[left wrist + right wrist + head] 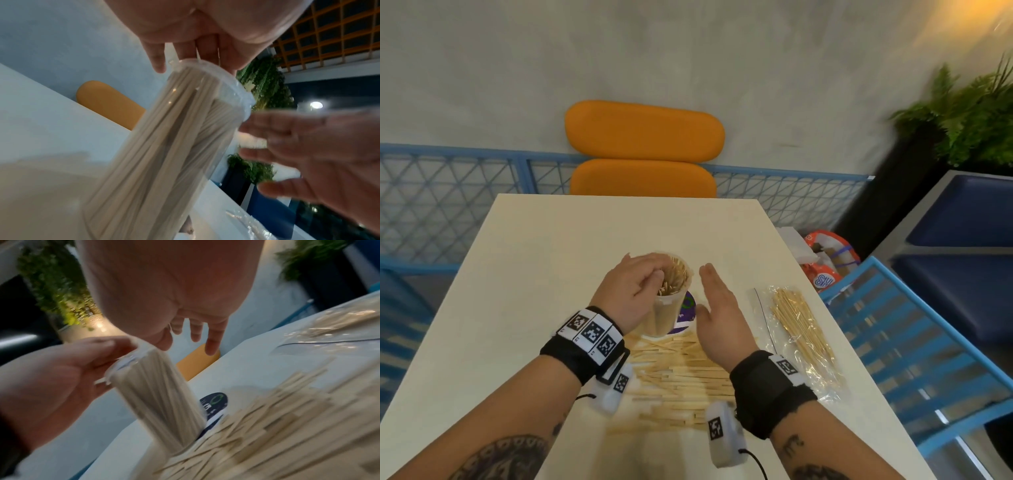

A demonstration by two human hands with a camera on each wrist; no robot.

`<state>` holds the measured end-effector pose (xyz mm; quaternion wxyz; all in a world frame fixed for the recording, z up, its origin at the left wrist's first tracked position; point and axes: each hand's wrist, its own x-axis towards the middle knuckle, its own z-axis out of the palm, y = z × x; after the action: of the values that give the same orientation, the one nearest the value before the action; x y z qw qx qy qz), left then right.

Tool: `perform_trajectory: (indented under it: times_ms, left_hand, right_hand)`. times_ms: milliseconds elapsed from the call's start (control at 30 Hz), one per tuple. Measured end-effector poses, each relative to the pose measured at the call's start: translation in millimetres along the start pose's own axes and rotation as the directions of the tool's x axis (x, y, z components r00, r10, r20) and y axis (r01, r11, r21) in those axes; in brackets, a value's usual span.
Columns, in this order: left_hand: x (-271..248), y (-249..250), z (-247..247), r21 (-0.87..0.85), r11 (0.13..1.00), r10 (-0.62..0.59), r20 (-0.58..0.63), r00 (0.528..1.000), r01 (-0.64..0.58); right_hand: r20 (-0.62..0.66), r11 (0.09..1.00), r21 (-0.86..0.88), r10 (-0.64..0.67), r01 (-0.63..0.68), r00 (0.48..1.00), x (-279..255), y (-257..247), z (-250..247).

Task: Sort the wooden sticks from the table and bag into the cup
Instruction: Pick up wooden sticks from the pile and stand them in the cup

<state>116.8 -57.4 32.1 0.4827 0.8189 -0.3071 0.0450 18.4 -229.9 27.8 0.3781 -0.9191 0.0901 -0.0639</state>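
Note:
A clear plastic cup (671, 308) packed with thin wooden sticks stands mid-table on a purple lid (687, 310). My left hand (642, 279) reaches over it, fingers curled on the rim; the left wrist view shows those fingers (195, 53) at the cup (164, 146) mouth. My right hand (717, 301) is flat and open just right of the cup, apart from it. A pile of flat wooden sticks (681, 373) lies in front of the cup. A clear bag (801, 329) of thin sticks lies to the right. The right wrist view shows cup (156, 394), pile (267, 426) and bag (339, 324).
The cream table (551, 257) has bare surface to the left and behind the cup. An orange chair (643, 130) stands at the far edge. A blue slatted chair (911, 342) is close on the right, with shopping bags (825, 260) and a plant (969, 113) beyond.

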Motion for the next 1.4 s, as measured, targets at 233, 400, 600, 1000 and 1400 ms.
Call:
perform_trajectory:
  times_ms: [233,400,600,1000,1400]
  left_hand:
    - [-31,-1,-7,-0.218,0.941,-0.317,-0.300,0.900,0.259]
    - [-63,-24,20,-0.355,0.779,-0.607,-0.215,0.765,0.517]
    - [-96,-29,47,-0.280,0.705,-0.699,-0.121,0.704,0.652]
    - [-106,-29,13,-0.407,0.704,-0.695,-0.224,0.683,0.582]
    - [-98,42,45,-0.479,0.756,-0.468,0.082,0.880,0.447]
  right_hand:
    - [0.064,0.959,-0.218,0.200,-0.182,0.978,-6,36,-7]
    - [0.270,0.880,-0.472,0.201,-0.053,0.942,5,27,15]
    - [0.401,0.719,-0.668,0.131,0.192,0.907,8,21,42]
    - [0.281,0.798,-0.577,-0.005,0.173,0.960,-9,15,36]
    - [-0.007,0.795,0.588,0.190,-0.150,0.982,-54,-29,-19]
